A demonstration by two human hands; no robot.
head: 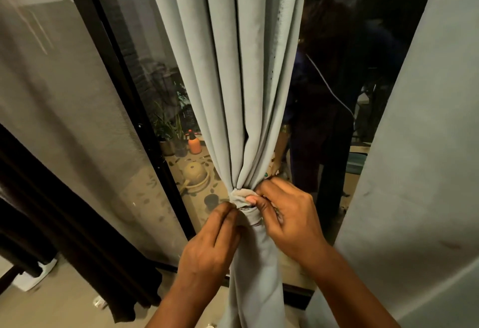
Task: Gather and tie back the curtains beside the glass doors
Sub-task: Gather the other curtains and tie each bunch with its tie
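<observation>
A pale grey-green curtain (233,73) hangs in front of the glass doors (145,73), gathered into a tight bunch at mid height. A strip of the same cloth, the tie-back (242,198), wraps the bunch. My left hand (210,242) pinches the tie-back from the left side. My right hand (287,213) grips it from the right, thumb pressed on the wrapped cloth. Below the tie the curtain falls straight down between my forearms.
A second pale curtain (414,172) hangs loose at the right. A dark cloth (77,224) hangs at the lower left. Through the glass I see potted plants (168,130), an orange spray bottle (194,143) and a clay pot (194,172). A person's reflection shows in the dark glass.
</observation>
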